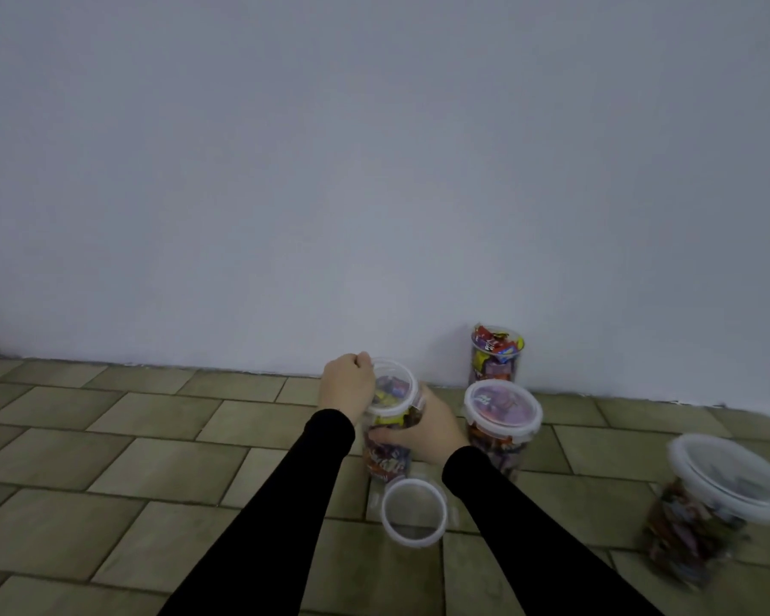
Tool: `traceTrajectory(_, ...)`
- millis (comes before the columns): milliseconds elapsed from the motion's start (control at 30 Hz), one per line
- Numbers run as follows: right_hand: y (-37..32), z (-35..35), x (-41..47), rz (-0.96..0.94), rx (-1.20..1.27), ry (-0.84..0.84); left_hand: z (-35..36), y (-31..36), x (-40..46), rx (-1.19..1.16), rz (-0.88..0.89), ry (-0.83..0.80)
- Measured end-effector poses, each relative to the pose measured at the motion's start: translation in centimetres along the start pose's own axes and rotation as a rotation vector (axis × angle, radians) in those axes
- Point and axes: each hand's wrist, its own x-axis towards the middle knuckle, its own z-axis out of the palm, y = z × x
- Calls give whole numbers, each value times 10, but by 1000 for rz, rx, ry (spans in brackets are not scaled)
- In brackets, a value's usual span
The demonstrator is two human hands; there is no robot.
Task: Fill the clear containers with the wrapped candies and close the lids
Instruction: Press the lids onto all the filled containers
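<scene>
A tall clear container (390,455) full of wrapped candies stands on the tiled floor with its white-rimmed lid (394,386) on top. My left hand (347,386) curls over the lid's left edge. My right hand (423,431) grips the container's right side below the lid. A loose clear lid (414,511) lies flat on the floor just in front of it. To the right stands a filled, lidded container (501,420). Behind that, against the wall, an open container (495,353) brims with candies.
Another filled, lidded container (712,504) stands at the far right, blurred. A plain white wall (374,171) rises right behind the containers. Olive floor tiles (107,482) stretch out to the left and front.
</scene>
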Motion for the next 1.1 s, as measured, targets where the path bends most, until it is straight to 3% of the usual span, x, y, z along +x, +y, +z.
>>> traceTrajectory(200,2,1,-1,-13,64,8,9,5,7,-49,-87,-20)
traceTrajectory(500,6,2,2,-42,107,36,20,6,9,42,-53,95)
traceTrajectory(833,8,1,2,-22,113,44,15,12,13,178,-81,-63)
traceTrajectory(967,7,1,-4,-39,121,51,-2,-1,4,237,-39,59)
traceTrajectory(1100,5,-1,-4,-42,140,61,-7,-1,-8,382,57,76)
